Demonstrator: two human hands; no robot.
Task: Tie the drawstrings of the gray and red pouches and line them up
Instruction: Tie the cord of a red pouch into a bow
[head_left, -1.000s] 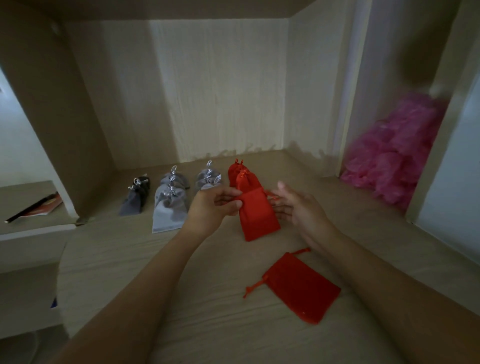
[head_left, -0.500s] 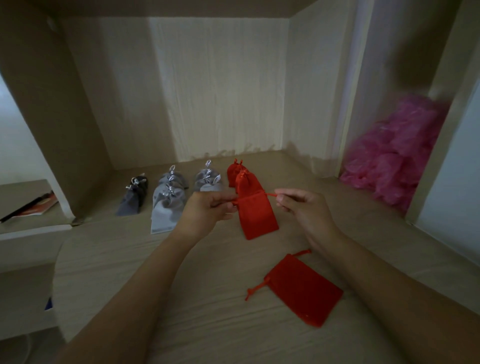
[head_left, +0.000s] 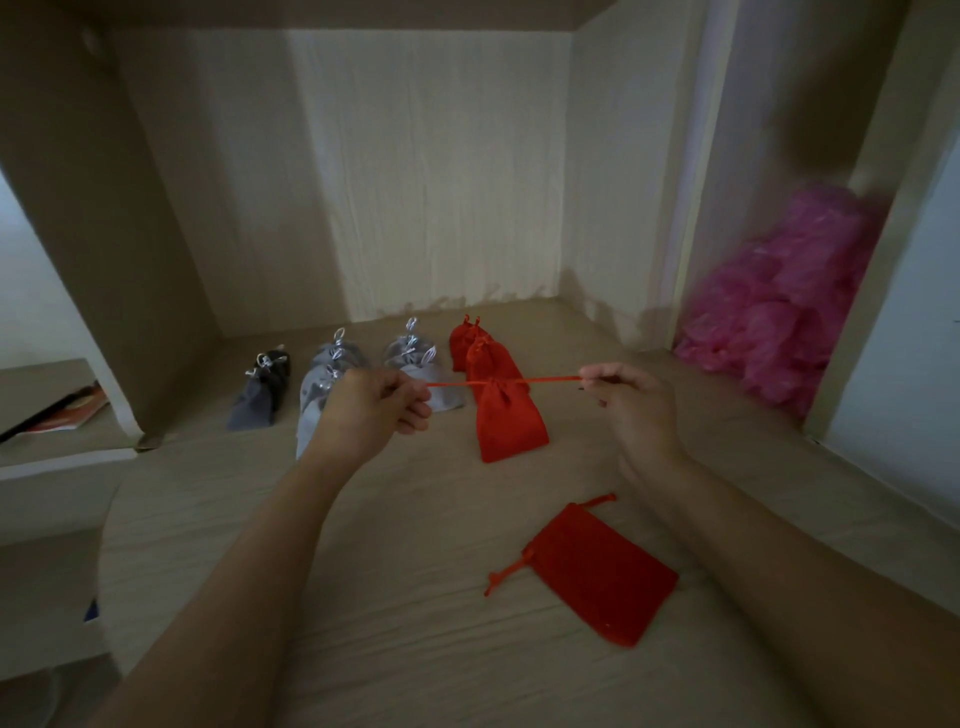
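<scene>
A red pouch (head_left: 506, 421) lies on the wooden shelf with its neck cinched. Its red drawstring (head_left: 457, 384) runs taut to both sides. My left hand (head_left: 371, 410) pinches the left end, and my right hand (head_left: 626, 397) pinches the right end. Behind it stand two tied red pouches (head_left: 475, 345). Left of those are several tied gray pouches (head_left: 415, 364) with silver cords and a darker gray pair (head_left: 262, 392). A flat red pouch (head_left: 605, 571) with loose strings lies near my right forearm.
The shelf (head_left: 415, 597) is walled by wooden panels at the left, back and right. A pile of pink plastic bags (head_left: 779, 306) fills the compartment at the right. A lower ledge at the left holds a red booklet (head_left: 67, 413).
My hands have moved apart, pulling the drawstring ends outward. The string now stretches taut and the pouch's neck has gathered shut.
</scene>
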